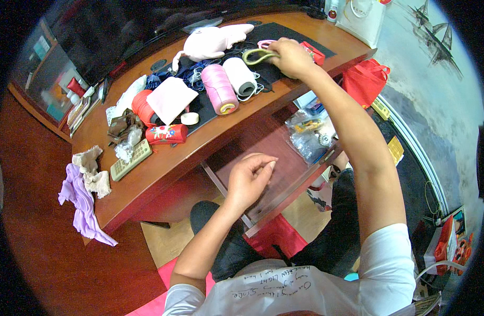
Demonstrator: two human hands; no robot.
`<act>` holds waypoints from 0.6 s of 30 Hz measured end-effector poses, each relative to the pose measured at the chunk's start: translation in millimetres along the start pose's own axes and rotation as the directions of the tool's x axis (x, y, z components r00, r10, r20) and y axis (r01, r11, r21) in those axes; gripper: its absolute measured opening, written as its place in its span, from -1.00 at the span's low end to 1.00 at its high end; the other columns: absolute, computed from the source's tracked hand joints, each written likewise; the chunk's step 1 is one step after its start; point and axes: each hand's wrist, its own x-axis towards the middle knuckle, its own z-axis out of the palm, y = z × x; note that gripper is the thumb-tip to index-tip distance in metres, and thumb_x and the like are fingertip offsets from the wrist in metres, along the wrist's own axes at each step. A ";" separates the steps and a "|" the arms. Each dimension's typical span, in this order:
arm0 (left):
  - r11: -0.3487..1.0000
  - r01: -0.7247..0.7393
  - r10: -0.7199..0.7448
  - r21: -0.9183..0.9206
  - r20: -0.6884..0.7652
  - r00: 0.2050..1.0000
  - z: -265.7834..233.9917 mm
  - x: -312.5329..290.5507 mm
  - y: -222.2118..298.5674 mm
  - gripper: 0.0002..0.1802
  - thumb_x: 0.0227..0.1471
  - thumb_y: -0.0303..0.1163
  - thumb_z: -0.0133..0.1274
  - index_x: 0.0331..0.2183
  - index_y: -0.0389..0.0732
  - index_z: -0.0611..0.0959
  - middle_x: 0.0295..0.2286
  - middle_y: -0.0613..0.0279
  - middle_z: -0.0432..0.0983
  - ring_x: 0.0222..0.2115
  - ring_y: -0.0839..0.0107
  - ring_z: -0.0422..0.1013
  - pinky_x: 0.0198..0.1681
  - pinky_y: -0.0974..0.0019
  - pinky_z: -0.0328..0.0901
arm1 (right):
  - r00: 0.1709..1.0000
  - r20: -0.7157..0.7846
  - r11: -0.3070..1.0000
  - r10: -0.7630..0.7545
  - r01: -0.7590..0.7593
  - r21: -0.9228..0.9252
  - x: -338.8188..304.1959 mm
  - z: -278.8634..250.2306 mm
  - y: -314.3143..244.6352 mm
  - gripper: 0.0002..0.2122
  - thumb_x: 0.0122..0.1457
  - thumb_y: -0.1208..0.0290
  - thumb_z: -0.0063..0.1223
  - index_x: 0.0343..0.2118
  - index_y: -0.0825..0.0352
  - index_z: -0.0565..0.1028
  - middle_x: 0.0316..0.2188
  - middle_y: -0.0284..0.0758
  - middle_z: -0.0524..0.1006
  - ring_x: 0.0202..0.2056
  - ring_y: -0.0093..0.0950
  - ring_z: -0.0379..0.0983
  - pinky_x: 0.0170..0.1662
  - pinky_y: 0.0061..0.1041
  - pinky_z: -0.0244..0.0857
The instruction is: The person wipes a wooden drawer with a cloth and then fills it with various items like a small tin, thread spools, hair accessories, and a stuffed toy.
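olive-green loop [246,58], of a kind that cannot be told, above the rear right part of the desk [223,126], its free end pointing left. the right hand [293,58] has its grip closed on the loop's right end, just beside a red case [312,53]. the left hand [248,180] is over the open drawer [260,145], thumb and fingertips drawn close; whether they meet or pinch something thin cannot be told.

front edge: a strip of wood runs between the pink thread cone [219,89] and the rim, narrowing leftward to a remote control [131,160] near the edge. lilac cloth [84,203] hangs over the left end, beside beige cloth [94,171]. within the drawer, clear plastic packets [308,134] crowd the right side, leaving room on the left.

surface: the cone lies next to a white thread cone [240,78], before a pale plush toy [213,42]; a flowered red pouch [166,134] is farther left. room: a white bag [362,22] occupies the far right corner, a red bag [366,81] is beside the right end, and ships are painted on the wall [410,63].
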 end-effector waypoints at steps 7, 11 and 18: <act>0.986 0.090 -0.083 -0.138 0.049 0.995 -0.6 3.8 -3.8 -0.77 0.23 -0.40 0.02 -0.13 -0.26 0.65 -0.29 0.26 0.57 -0.52 0.60 0.43 -0.48 0.51 0.33 | 0.874 0.337 0.194 0.350 -0.419 0.887 -44.1 -56.1 6.0 -0.76 0.29 0.28 0.04 -0.12 0.33 0.51 -0.31 -0.38 0.59 -0.30 -0.54 0.54 -0.22 -0.46 0.45; 0.906 0.186 -0.114 -0.380 0.205 0.972 8.4 9.9 9.3 -0.68 0.24 -0.37 0.01 0.00 -0.27 0.56 -0.16 0.18 0.58 -0.43 0.58 0.43 -0.38 0.48 0.37 | 0.902 0.405 -0.021 0.151 -0.406 0.913 -95.0 -68.3 -3.4 -0.77 0.31 0.31 0.01 -0.07 0.29 0.48 -0.28 -0.38 0.59 -0.27 -0.54 0.55 -0.16 -0.46 0.46; 0.588 0.418 -0.132 -0.693 0.427 0.894 24.5 11.7 14.5 -0.46 0.24 -0.36 0.02 0.18 -0.34 0.32 0.07 -0.08 0.39 0.03 0.24 0.42 0.14 0.20 0.34 | 0.880 0.457 0.015 0.131 -0.463 0.886 -166.6 -57.4 -37.4 -0.66 0.26 0.34 0.10 0.04 0.34 0.41 -0.10 -0.25 0.56 -0.06 -0.41 0.53 0.06 -0.35 0.40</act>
